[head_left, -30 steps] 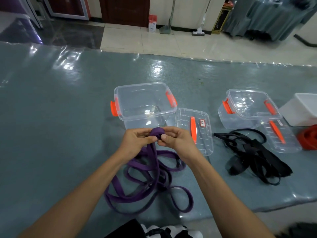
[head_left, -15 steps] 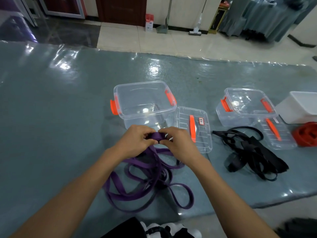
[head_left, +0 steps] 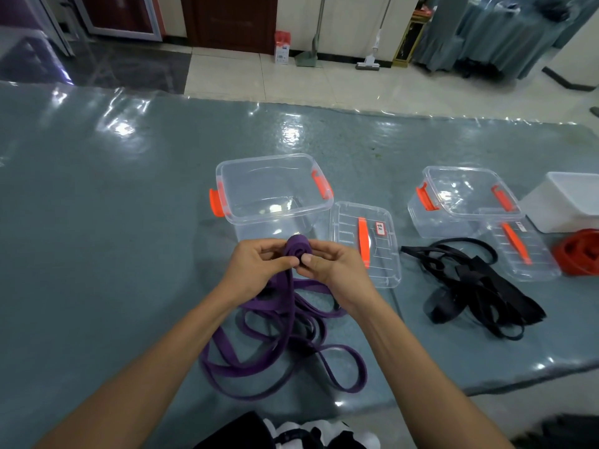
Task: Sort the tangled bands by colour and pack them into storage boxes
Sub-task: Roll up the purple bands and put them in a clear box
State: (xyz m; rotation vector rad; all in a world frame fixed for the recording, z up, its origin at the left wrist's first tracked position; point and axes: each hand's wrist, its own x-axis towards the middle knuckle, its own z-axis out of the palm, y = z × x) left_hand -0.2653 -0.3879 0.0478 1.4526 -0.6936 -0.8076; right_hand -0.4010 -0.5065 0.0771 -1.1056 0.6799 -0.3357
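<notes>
A long purple band [head_left: 278, 345] lies in loose loops on the grey table near its front edge. One end is wound into a small roll [head_left: 297, 248], pinched between my left hand [head_left: 256, 270] and my right hand [head_left: 337, 267], just in front of a clear storage box with orange latches [head_left: 227, 176]. That box is open and holds nothing. Its lid [head_left: 379, 270] lies flat to its right. A tangle of black bands [head_left: 479, 286] lies further right, in front of a second clear box [head_left: 424, 218] with its lid [head_left: 538, 264] beside it.
A white tub [head_left: 557, 209] stands at the right edge, with a coiled red band [head_left: 580, 254] in front of it. The table's front edge runs close to my body. Beyond the table's far edge are tiled floor, a door and a mop.
The roll shows larger above my fingers than half a second ago, as my hands turn it. The loose loops on the table have shifted slightly.
</notes>
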